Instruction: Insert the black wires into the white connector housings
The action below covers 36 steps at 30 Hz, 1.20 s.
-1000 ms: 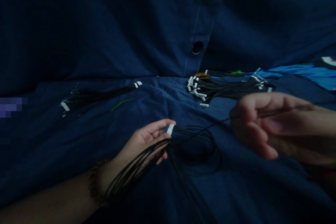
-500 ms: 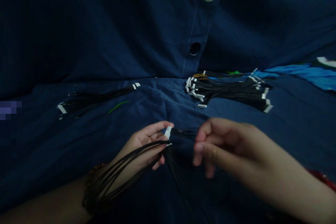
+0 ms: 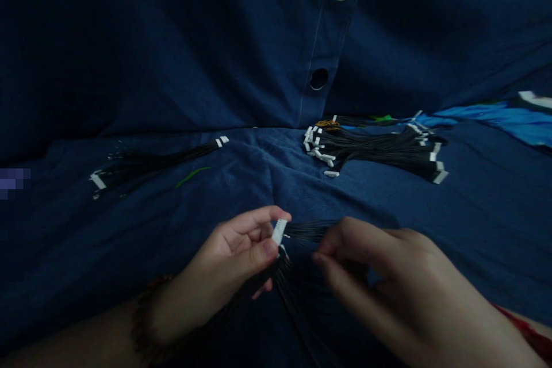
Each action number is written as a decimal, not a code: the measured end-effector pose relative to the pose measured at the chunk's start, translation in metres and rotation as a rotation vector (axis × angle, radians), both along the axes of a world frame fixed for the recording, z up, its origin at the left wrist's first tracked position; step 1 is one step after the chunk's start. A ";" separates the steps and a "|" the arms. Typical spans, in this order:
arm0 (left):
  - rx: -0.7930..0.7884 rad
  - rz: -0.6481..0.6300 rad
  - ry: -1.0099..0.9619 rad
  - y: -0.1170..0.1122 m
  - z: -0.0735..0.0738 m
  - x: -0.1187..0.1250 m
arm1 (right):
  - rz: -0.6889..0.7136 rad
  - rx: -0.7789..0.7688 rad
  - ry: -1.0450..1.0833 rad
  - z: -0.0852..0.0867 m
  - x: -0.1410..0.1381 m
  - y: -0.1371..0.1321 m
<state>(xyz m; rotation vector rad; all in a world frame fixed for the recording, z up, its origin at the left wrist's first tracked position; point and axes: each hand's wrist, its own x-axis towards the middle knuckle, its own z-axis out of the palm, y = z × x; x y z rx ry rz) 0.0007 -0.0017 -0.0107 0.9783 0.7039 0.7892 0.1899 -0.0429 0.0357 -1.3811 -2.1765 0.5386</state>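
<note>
My left hand (image 3: 241, 253) grips a white plug connector (image 3: 279, 231) upright between thumb and forefinger. Black wires (image 3: 304, 231) run from it to the right, passing behind my right hand. Below the connector, more black wires (image 3: 288, 287) hang from a second white end at the left fingers, and a dark bundle trails under the left forearm. Close by on the right, my right hand (image 3: 379, 276) has its thumb and forefinger pinched together near the wires. Whatever lies in that pinch is hidden or too thin to make out.
Dark blue cloth (image 3: 241, 184) covers the surface and rises behind it. A bundle of black wires with white connectors (image 3: 159, 160) lies at the left. A larger connector-ended wire pile (image 3: 375, 148) lies at the right, beside orange strands (image 3: 328, 124).
My right thumb and forefinger have closed into a pinch. The wires looped over my left hand have dropped below it, and the connector is turned with its slotted face more visible.
</note>
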 end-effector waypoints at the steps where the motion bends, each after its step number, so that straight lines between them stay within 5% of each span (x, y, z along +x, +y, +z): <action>1: 0.014 -0.008 -0.009 0.000 0.000 0.000 | -0.005 -0.010 -0.014 0.000 0.000 0.000; 27: 0.129 -0.003 0.176 -0.004 0.002 0.001 | 0.001 -0.028 -0.112 -0.003 -0.002 0.000; 36: 0.047 0.111 0.133 0.004 0.004 0.001 | -0.009 -0.044 -0.092 0.027 0.036 0.011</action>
